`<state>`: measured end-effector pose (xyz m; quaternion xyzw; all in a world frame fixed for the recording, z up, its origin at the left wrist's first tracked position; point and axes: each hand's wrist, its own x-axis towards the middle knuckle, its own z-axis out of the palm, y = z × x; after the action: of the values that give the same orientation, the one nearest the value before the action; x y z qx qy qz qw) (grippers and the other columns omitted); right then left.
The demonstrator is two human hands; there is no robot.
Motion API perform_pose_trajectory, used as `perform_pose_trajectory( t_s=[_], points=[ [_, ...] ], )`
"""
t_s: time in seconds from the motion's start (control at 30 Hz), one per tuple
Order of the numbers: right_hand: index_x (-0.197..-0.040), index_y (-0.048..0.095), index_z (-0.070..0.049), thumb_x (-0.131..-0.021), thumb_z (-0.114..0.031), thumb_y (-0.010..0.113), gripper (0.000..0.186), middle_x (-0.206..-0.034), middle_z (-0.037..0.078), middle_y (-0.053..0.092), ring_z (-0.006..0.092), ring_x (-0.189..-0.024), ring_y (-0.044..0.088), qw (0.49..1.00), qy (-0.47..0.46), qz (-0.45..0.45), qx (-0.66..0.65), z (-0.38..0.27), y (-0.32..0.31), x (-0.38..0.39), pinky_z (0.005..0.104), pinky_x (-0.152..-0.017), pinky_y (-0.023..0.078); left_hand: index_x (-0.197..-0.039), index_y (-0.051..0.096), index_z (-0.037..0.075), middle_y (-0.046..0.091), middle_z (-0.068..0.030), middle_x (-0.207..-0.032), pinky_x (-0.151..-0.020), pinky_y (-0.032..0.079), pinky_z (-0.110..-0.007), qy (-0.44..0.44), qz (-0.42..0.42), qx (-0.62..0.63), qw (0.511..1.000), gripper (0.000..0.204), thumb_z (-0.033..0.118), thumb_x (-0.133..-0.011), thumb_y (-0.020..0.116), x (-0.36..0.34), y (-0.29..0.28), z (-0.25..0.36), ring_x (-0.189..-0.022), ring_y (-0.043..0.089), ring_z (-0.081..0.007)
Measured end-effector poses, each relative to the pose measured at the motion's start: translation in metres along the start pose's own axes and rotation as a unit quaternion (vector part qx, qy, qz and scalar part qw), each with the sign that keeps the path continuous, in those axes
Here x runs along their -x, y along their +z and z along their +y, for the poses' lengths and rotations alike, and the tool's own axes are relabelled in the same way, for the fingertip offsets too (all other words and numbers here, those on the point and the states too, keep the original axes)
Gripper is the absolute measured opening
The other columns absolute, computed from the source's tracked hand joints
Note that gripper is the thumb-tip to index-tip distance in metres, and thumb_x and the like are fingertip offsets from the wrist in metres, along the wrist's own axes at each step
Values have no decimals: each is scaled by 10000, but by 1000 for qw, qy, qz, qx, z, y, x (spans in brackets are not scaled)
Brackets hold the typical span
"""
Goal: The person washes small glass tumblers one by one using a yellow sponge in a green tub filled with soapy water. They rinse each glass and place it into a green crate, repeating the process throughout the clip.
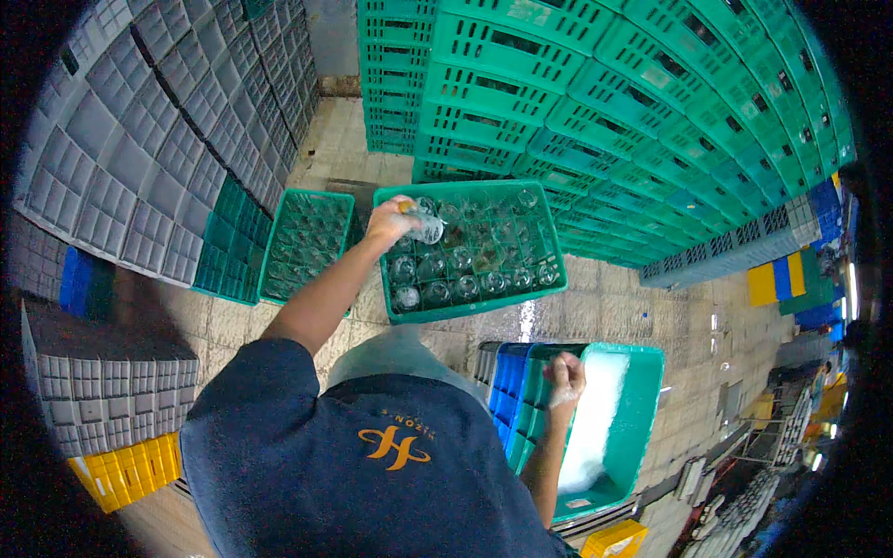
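Observation:
My left hand (389,219) is closed on a clear glass (426,229), tilted over the back-left part of a green divided crate (474,310) holding several glasses; a small yellow item shows at my fingers. My right hand (565,377), wet with suds, has its fingers curled at the left rim of a green tub (642,418) of white foam (595,400); what it holds, if anything, I cannot make out. A second green crate with compartments (302,251) stands left of the glass crate.
Tall stacks of green crates (493,74) rise at the back and right, grey compartment crates (139,139) at the left. Lower left are more grey crates (112,391) on yellow ones (126,465). Blue crates (507,391) adjoin the tub. Metal racks and poles (753,493) lie at far right.

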<state>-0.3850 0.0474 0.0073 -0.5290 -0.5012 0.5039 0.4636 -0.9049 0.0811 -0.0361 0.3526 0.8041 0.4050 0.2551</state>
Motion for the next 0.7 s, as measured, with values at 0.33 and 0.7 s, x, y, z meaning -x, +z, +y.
perform_pose_trajectory(
  t_s=[0.33,0.7],
  points=[
    [-1188,644,-26,-847,-118,790,382,-1134,174,672,320,-1005,678,906,-143,-272,290,-3,246,-61,395,-842,573,-1154,686,158,638,-209,-1160,-816,569,-567,270,-226,-338,873,377,173,-780,727,-35,35,34,-1064,686,-422],
    [-1339,530,-52,-819,-218,780,600,-1373,267,550,473,-1234,562,726,-271,-348,527,67,327,-81,518,-1002,512,-1139,726,183,681,-187,-1235,-852,561,-512,236,-152,-174,944,329,227,-814,758,-39,54,-31,-1040,701,-391]
  ],
)
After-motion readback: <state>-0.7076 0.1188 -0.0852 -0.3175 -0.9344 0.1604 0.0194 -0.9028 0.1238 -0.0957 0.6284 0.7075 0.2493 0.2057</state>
